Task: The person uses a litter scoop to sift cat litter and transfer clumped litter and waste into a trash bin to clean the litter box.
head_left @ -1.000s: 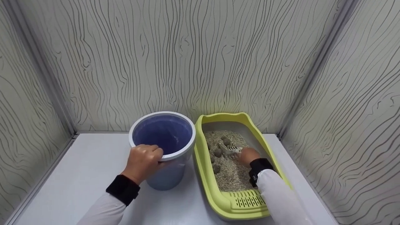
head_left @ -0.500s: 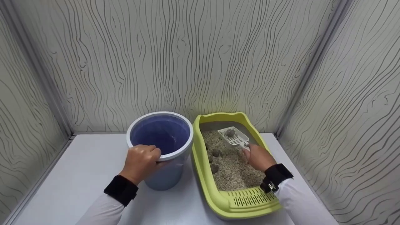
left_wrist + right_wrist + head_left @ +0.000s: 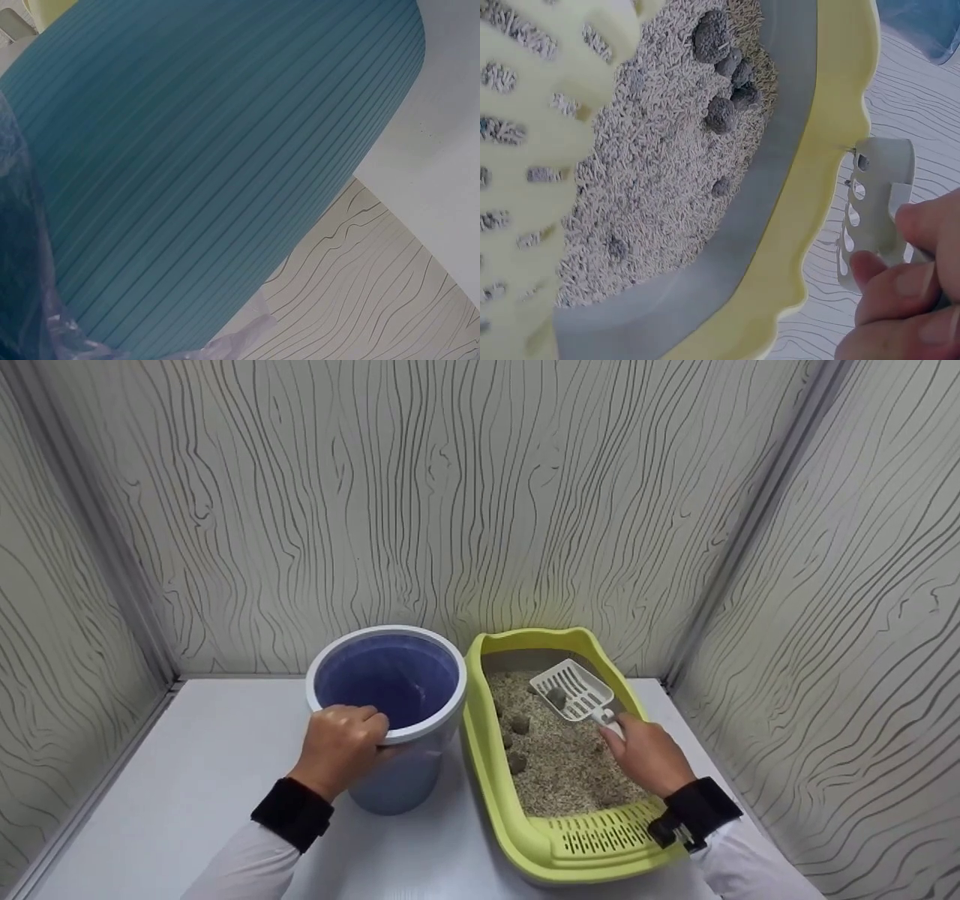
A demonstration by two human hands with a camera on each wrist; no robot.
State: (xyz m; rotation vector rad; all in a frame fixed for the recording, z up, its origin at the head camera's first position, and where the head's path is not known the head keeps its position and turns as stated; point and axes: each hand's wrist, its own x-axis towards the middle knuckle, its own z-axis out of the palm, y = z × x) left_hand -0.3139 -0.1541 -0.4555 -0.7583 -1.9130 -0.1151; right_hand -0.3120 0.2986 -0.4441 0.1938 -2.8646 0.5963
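Observation:
My left hand (image 3: 343, 750) grips the near-left rim of a blue trash can (image 3: 397, 780) with a pale rim and a clear plastic liner; the left wrist view shows its ribbed side (image 3: 225, 165). With my right hand (image 3: 651, 754) I hold a white slotted litter scoop (image 3: 581, 690) by its handle, raised over the litter. One round grey clump (image 3: 556, 697) lies on the scoop. Below is a yellow litter box (image 3: 491, 802) filled with pellet litter (image 3: 562, 765). Several more clumps (image 3: 517, 763) sit along its left side, and the right wrist view shows clumps (image 3: 721, 115) among the pellets.
Trash can and litter box stand side by side on a white table (image 3: 225, 750). A wood-grain patterned wall (image 3: 450, 510) rises close behind them, with side walls left and right. The litter box has a slotted front ledge (image 3: 600, 840).
The scoop has come up out of the litter with a clump on it, and my right hand has drawn back toward the right. My left hand stays on the trash can's rim.

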